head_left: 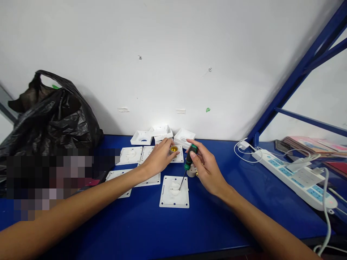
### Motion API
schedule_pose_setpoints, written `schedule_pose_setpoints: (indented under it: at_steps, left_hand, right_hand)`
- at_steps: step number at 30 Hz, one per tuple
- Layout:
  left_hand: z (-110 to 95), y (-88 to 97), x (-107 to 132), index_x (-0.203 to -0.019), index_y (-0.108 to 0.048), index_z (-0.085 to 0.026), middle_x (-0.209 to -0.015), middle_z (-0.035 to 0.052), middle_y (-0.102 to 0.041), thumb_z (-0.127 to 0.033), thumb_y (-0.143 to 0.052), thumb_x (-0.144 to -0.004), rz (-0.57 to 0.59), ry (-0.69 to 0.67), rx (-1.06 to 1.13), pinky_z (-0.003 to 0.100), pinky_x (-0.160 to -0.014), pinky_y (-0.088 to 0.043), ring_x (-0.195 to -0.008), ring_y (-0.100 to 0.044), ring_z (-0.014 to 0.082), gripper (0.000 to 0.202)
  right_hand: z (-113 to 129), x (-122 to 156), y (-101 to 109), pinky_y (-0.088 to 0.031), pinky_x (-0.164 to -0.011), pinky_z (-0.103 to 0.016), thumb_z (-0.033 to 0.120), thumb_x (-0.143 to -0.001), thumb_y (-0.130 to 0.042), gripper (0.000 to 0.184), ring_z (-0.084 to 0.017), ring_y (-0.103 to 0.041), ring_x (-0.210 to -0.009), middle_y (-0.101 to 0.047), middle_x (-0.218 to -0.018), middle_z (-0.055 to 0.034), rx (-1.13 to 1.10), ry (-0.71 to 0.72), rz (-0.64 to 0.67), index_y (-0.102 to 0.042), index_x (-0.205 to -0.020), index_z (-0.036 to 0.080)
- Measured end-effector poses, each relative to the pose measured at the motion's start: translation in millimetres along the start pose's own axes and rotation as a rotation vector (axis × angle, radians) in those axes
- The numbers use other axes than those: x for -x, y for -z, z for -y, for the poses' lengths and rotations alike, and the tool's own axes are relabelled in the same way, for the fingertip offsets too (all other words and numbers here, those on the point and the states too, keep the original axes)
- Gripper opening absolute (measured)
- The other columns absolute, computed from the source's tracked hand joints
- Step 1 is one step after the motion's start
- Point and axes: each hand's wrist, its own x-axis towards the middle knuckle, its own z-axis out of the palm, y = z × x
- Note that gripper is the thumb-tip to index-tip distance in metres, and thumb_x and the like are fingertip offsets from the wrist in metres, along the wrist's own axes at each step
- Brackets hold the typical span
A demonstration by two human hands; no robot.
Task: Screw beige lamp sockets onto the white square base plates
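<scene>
My right hand is closed round the black-and-green handle of a screwdriver. Its thin shaft slants down to the raised round centre of a white square plate lying on the table. Beside the fingers sits a grey round piece with brass-coloured bits, partly hidden by the hand. Farther back, my left hand has thumb and fingers round a small round cup with a shiny gold inside. Under and beside that hand lie more white plates, partly covered by it.
White open boxes stand against the wall. A black plastic bag fills the left side. At right are a white power strip with cables, a stack of papers and a blue metal frame. All rest on a blue table.
</scene>
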Motion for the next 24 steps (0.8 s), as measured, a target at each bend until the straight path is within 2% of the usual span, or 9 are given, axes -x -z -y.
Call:
schedule_pose_setpoints:
  at_steps: [2, 4, 6, 8, 10, 14, 18, 24]
  left_hand:
    - [4.0, -3.2, 1.0, -0.105, -0.059, -0.022, -0.11, 0.0082, -0.065, -0.034, -0.064, -0.101, 0.033, -0.009, -0.021, 0.045, -0.091, -0.056, -0.102, -0.067, 0.0293, 0.014]
    - [6.9, -2.7, 6.6, -0.115, -0.061, -0.022, -0.119, 0.01, -0.066, -0.04, -0.062, -0.103, 0.057, -0.023, -0.044, 0.046, -0.097, -0.055, -0.113, -0.067, 0.0306, 0.021]
    - [9.8, -0.4, 16.5, -0.128, -0.06, -0.022, -0.133, 0.0126, -0.064, -0.047, -0.057, -0.106, 0.064, -0.031, -0.081, 0.053, -0.109, -0.049, -0.129, -0.06, 0.0341, 0.033]
    - [13.7, 1.8, 29.5, -0.138, -0.056, -0.022, -0.145, 0.0152, -0.06, -0.051, -0.05, -0.109, 0.072, -0.02, -0.127, 0.061, -0.115, -0.043, -0.14, -0.053, 0.0381, 0.042]
    - [18.0, 2.7, 43.4, -0.143, -0.055, -0.021, -0.148, 0.0174, -0.06, -0.054, -0.048, -0.109, 0.094, -0.003, -0.164, 0.064, -0.116, -0.04, -0.142, -0.052, 0.0409, 0.048]
    - [21.0, 1.9, 63.8, -0.143, -0.058, -0.019, -0.154, 0.0192, -0.056, -0.052, -0.044, -0.11, 0.141, -0.013, -0.22, 0.064, -0.118, -0.038, -0.144, -0.05, 0.0412, 0.048]
    - [14.8, 4.1, 69.1, -0.143, -0.059, -0.02, -0.15, 0.0181, -0.057, -0.046, -0.041, -0.112, 0.171, -0.033, -0.251, 0.062, -0.115, -0.041, -0.14, -0.053, 0.039, 0.044]
    - [16.2, 8.2, 72.1, -0.141, -0.061, -0.023, -0.146, 0.0146, -0.059, -0.045, -0.043, -0.112, 0.163, -0.066, -0.231, 0.059, -0.113, -0.044, -0.134, -0.056, 0.0376, 0.04]
  right_hand:
    - [1.9, 0.7, -0.3, -0.059, -0.078, -0.037, 0.039, -0.111, -0.049, 0.039, -0.02, -0.068, -0.089, -0.071, -0.109, -0.0069, 0.011, 0.009, 0.01, -0.057, -0.148, 0.029]
    - [3.2, 1.4, -1.0, -0.059, -0.08, -0.038, 0.038, -0.111, -0.049, 0.039, -0.021, -0.068, -0.091, -0.07, -0.11, -0.0072, 0.025, 0.022, 0.012, -0.057, -0.148, 0.029]
    - [3.8, 2.1, -1.5, -0.059, -0.083, -0.039, 0.037, -0.111, -0.049, 0.038, -0.021, -0.069, -0.096, -0.07, -0.115, -0.008, 0.029, 0.044, 0.0, -0.057, -0.148, 0.03]
    - [3.8, 2.6, -1.8, -0.059, -0.086, -0.041, 0.035, -0.111, -0.05, 0.037, -0.022, -0.069, -0.101, -0.069, -0.12, -0.0087, 0.028, 0.07, -0.029, -0.058, -0.147, 0.03]
    - [3.7, 2.7, -1.7, -0.059, -0.087, -0.042, 0.034, -0.11, -0.051, 0.036, -0.023, -0.069, -0.103, -0.069, -0.121, -0.0085, 0.032, 0.082, -0.063, -0.059, -0.145, 0.03]
    - [3.3, 2.3, -0.8, -0.059, -0.079, -0.037, 0.036, -0.11, -0.052, 0.035, -0.02, -0.068, -0.094, -0.07, -0.113, -0.0059, 0.011, 0.063, -0.112, -0.06, -0.143, 0.03]
    - [3.9, 1.2, 2.1, -0.059, -0.072, -0.032, 0.036, -0.109, -0.054, 0.03, -0.018, -0.067, -0.091, -0.068, -0.112, -0.0044, -0.032, 0.068, -0.182, -0.063, -0.138, 0.031]
    - [9.6, -2.0, 11.2, -0.061, -0.072, -0.033, 0.031, -0.109, -0.054, 0.03, -0.017, -0.067, -0.088, -0.066, -0.114, -0.005, -0.05, 0.171, -0.363, -0.062, -0.138, 0.033]
